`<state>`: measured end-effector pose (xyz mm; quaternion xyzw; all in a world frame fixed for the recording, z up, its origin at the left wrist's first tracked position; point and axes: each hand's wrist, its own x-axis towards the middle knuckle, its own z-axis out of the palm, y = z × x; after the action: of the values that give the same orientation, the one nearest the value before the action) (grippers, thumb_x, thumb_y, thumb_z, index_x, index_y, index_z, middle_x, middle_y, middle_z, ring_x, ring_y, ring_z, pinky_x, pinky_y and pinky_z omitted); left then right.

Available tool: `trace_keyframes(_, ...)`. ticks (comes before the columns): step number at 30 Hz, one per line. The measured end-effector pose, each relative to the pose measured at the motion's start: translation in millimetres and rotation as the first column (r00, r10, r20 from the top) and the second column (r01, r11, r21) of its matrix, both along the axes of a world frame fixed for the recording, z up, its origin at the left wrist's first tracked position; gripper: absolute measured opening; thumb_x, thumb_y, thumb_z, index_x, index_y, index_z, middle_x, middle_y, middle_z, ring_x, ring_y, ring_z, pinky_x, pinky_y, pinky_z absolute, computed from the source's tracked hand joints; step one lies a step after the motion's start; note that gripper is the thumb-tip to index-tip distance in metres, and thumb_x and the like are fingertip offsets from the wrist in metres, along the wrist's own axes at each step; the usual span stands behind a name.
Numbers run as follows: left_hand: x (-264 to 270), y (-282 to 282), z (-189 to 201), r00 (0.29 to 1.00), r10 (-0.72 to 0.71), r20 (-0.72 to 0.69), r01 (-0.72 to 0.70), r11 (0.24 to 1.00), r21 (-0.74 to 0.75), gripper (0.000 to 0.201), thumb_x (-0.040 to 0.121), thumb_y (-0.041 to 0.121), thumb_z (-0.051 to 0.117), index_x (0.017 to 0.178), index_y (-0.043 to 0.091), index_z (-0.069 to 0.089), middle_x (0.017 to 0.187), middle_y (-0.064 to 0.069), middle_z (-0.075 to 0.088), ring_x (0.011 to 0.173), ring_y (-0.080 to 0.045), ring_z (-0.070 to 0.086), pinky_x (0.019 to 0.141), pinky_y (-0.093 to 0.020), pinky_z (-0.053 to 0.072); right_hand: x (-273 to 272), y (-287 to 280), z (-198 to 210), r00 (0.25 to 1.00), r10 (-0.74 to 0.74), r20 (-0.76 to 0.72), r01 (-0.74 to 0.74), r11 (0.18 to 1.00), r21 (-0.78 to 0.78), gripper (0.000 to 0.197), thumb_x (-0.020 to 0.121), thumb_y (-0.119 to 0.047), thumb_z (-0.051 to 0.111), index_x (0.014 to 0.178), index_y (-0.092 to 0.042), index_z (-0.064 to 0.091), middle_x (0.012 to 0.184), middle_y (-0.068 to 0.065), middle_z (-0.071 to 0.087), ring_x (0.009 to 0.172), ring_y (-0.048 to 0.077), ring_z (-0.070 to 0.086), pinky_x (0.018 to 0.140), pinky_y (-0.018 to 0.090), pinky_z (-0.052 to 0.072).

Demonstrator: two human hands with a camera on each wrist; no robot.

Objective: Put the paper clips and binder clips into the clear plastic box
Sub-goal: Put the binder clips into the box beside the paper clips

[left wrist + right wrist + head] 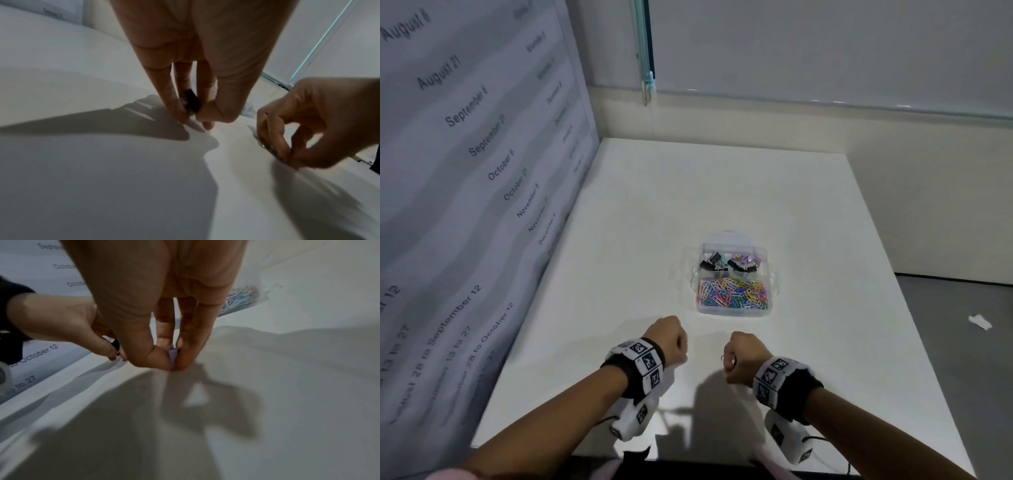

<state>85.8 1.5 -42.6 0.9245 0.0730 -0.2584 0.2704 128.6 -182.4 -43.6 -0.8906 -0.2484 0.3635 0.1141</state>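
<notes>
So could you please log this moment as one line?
left hand pinches black binder clip | right hand pinches purple binder clip | clear plastic box open

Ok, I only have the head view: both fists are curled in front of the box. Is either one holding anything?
Observer: Yes. In the left wrist view, the left hand pinches a black clip at its fingertips.
Operator: And the right?
Observer: In the right wrist view, the right hand pinches a lilac clip between thumb and forefinger.
</notes>
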Motion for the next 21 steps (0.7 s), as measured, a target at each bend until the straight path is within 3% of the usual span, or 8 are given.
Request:
trace_keyframes(2, 9, 4, 9, 0.998, 0.059, 0.028, -0.056, 0.994, -0.09, 0.005, 0.065, 0.008, 0.067, 0.065, 0.009, 0.072, 0.082, -0.004, 0.075, 0.078, -0.016, 0.069, 0.071, -0.022, 0.053, 1, -5, 1, 1.0, 0.004, -0.003, -0.004, 0.999, -0.033, 0.03, 0.069, -0.015, 0.069, 0.052, -0.026, 0.047, 0.082, -0.005, 0.04, 0.085, 0.019, 0.048, 0.062, 0.021, 0.032)
trace_keyframes(4, 22, 6, 23, 0.991, 0.112, 0.077, -0.101, 0.985, -0.139, 0.008, 0.068, 0.008, 0.07, 0.073, 0.007, 0.075, 0.089, -0.007, 0.075, 0.077, -0.012, 0.065, 0.073, -0.021, 0.051, 2, -11, 3, 0.999, 0.026, 0.047, -0.024, 0.999, -0.028, 0.007, 0.07, -0.013, 0.068, 0.066, -0.014, 0.063, 0.09, 0.001, 0.043, 0.09, 0.026, 0.051, 0.058, 0.022, 0.03)
trace_keyframes(9, 73, 5, 59, 0.963, 0.177, 0.205, -0.135, 0.97, -0.203, 0.011, 0.076, 0.009, 0.069, 0.085, 0.008, 0.076, 0.091, -0.007, 0.071, 0.072, -0.007, 0.055, 0.062, -0.013, 0.041, 1, -20, 2, 0.996, -0.022, 0.09, 0.02, 1.0, 0.022, 0.017, 0.072, -0.01, 0.061, 0.087, -0.007, 0.067, 0.095, 0.009, 0.055, 0.098, 0.031, 0.055, 0.071, 0.022, 0.037)
trace_keyframes(11, 97, 0, 69, 0.947, 0.198, 0.253, -0.14, 0.963, -0.23, 0.011, 0.078, 0.009, 0.067, 0.086, 0.009, 0.076, 0.091, -0.005, 0.069, 0.072, -0.005, 0.054, 0.062, -0.012, 0.04, 4, -19, 4, 0.997, -0.022, 0.079, 0.02, 1.0, 0.019, 0.018, 0.071, -0.011, 0.061, 0.087, -0.007, 0.068, 0.084, 0.003, 0.056, 0.097, 0.031, 0.058, 0.074, 0.023, 0.041)
trace_keyframes(13, 119, -6, 73, 0.933, 0.201, 0.298, -0.132, 0.963, -0.236, 0.014, 0.08, 0.009, 0.064, 0.089, 0.01, 0.075, 0.098, -0.005, 0.068, 0.078, -0.009, 0.054, 0.071, -0.017, 0.041, 8, -16, 10, 0.996, -0.024, 0.083, 0.02, 0.999, 0.046, 0.017, 0.069, -0.011, 0.063, 0.085, -0.008, 0.07, 0.068, -0.008, 0.043, 0.093, 0.028, 0.059, 0.071, 0.021, 0.039)
trace_keyframes(16, 140, -13, 67, 0.939, 0.215, 0.267, -0.148, 0.957, -0.25, 0.019, 0.087, 0.005, 0.057, 0.097, 0.011, 0.072, 0.112, -0.009, 0.067, 0.092, -0.021, 0.062, 0.08, -0.022, 0.045, 18, -10, 29, 0.992, -0.021, 0.121, 0.001, 0.987, 0.16, 0.014, 0.064, -0.008, 0.068, 0.078, -0.006, 0.071, 0.076, -0.002, 0.045, 0.08, 0.022, 0.051, 0.069, 0.021, 0.036)
trace_keyframes(19, 143, -15, 56, 0.96, 0.21, 0.184, -0.163, 0.957, -0.241, 0.033, 0.091, -0.001, 0.043, 0.111, 0.01, 0.067, 0.125, -0.011, 0.062, 0.11, -0.027, 0.06, 0.088, -0.024, 0.045, 41, -2, 47, 0.977, -0.091, 0.193, 0.017, 0.934, 0.358, 0.01, 0.055, -0.001, 0.069, 0.064, -0.006, 0.07, 0.063, -0.013, 0.041, 0.068, 0.015, 0.047, 0.063, 0.02, 0.035)
trace_keyframes(21, 138, -12, 50, 0.97, 0.194, 0.146, -0.154, 0.957, -0.246, 0.037, 0.091, -0.002, 0.041, 0.118, 0.01, 0.062, 0.127, -0.011, 0.061, 0.112, -0.027, 0.06, 0.089, -0.022, 0.044, 64, 5, 59, 0.961, -0.195, 0.197, 0.124, 0.938, 0.322, 0.009, 0.062, -0.002, 0.068, 0.068, -0.008, 0.07, 0.067, -0.01, 0.044, 0.07, 0.013, 0.048, 0.06, 0.019, 0.035)
